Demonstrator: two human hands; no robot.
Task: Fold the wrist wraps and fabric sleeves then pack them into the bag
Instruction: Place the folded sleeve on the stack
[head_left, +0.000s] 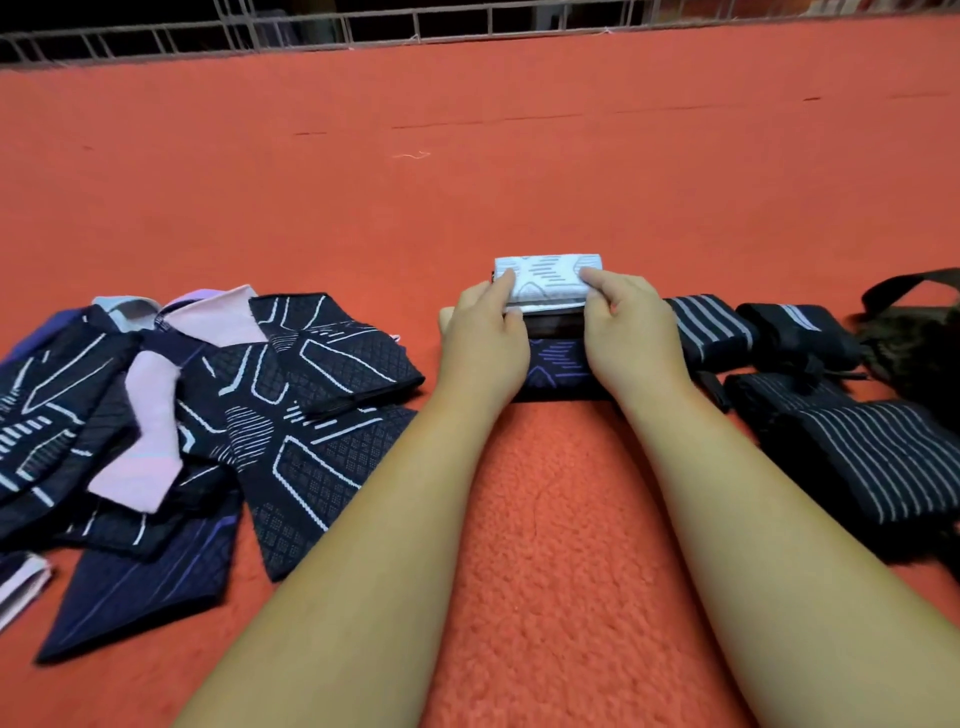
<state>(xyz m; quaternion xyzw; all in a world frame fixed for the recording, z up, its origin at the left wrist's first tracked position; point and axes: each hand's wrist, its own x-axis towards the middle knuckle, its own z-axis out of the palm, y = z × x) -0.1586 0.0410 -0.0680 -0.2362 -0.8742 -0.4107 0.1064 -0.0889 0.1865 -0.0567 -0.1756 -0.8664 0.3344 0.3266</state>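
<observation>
A folded white fabric sleeve (548, 283) tops a small stack, with a folded dark sleeve with purple lines (558, 369) lower in that stack. My left hand (483, 338) grips the stack's left end, fingers curled onto the white sleeve. My right hand (631, 327) grips its right end the same way. Loose dark sleeves with white lines (311, 415) and pink ones (150, 431) lie in a heap on the left. Rolled black wrist wraps with grey stripes (714, 327) sit to the right. A dark bag (914, 338) is at the far right edge.
Everything lies on a red fleece blanket (519, 519). More striped black wraps (883, 457) lie at the near right. A metal wire railing (363, 26) runs along the far edge. A loose white thread (413, 154) lies on the far blanket.
</observation>
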